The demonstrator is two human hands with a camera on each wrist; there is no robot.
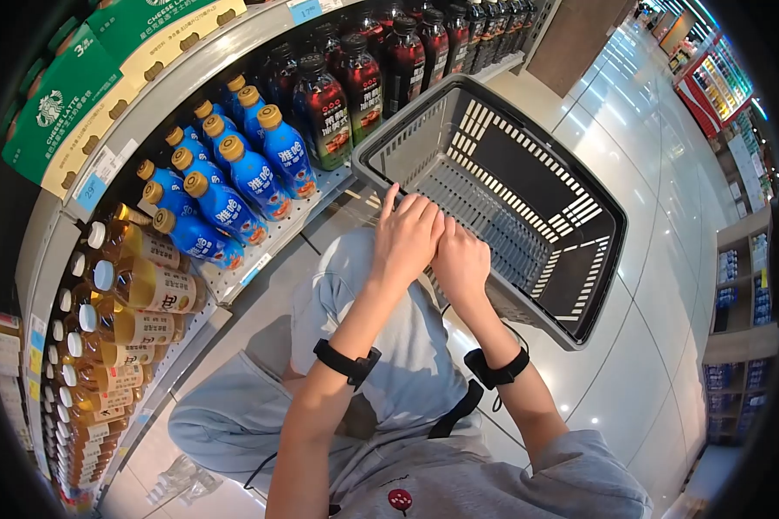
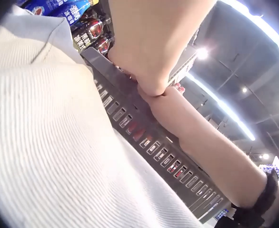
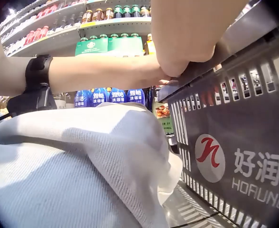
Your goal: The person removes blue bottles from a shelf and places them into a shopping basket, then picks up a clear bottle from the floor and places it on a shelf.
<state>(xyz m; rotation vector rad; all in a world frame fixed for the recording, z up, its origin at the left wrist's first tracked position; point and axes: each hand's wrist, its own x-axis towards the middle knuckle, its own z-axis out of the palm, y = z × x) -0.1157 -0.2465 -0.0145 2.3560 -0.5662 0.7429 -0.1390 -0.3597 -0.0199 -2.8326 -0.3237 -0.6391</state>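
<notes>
A grey plastic shopping basket (image 1: 571, 203) with slotted walls tilts in front of my knees, its slotted floor showing. My left hand (image 1: 409, 232) grips its near rim, knuckles up, with the little finger stretched out along the edge. Right beside it, my right hand (image 1: 460, 259) curls over the same rim, and the two hands touch. The fingertips are hidden behind the rim. In the right wrist view, the outer wall of the basket (image 3: 230, 126) bears a round red-and-white logo and white lettering.
On the left shelf stand blue coffee bottles (image 1: 255, 177), dark red-labelled bottles (image 1: 325, 108), amber drink bottles (image 1: 143, 281) and green Starbucks cartons (image 1: 61, 108). Crumpled clear plastic (image 1: 182, 480) lies on the tiled floor (image 1: 658, 259). More shelves (image 1: 736, 303) line the right side.
</notes>
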